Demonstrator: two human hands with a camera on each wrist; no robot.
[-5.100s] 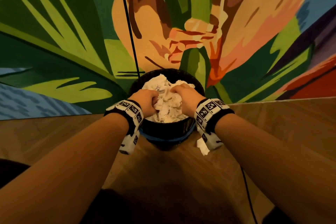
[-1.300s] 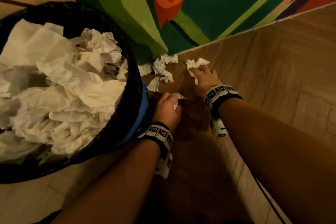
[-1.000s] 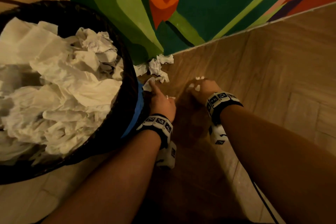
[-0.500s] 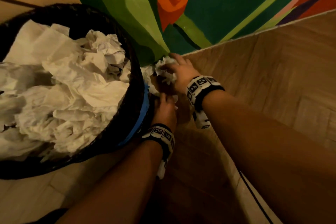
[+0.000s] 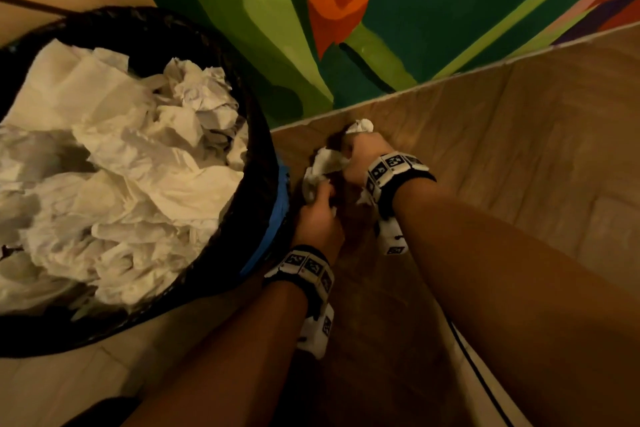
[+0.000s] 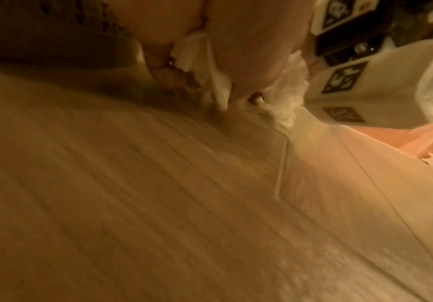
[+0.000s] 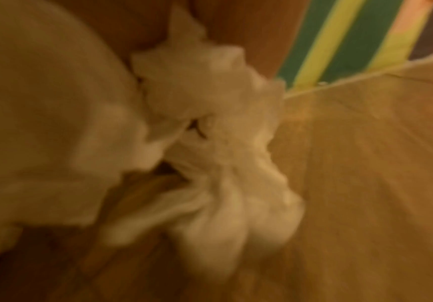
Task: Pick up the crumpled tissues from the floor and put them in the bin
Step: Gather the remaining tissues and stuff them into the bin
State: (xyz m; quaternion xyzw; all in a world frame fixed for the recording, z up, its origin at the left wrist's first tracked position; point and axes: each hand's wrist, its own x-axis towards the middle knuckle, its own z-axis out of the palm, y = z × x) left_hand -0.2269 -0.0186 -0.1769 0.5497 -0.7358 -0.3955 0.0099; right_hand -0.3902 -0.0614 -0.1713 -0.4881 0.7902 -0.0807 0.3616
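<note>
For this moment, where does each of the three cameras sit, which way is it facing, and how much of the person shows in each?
Head: worn on the head, looking down at the bin by the mural wall; both forearms, left hand and right hand gripping crumpled tissues.
Left wrist: low over the wooden floor; fingers on tissue, the other wristband beyond.
Right wrist: blurred, close on the tissues, palm at left.
Shared: tissues and floor.
</note>
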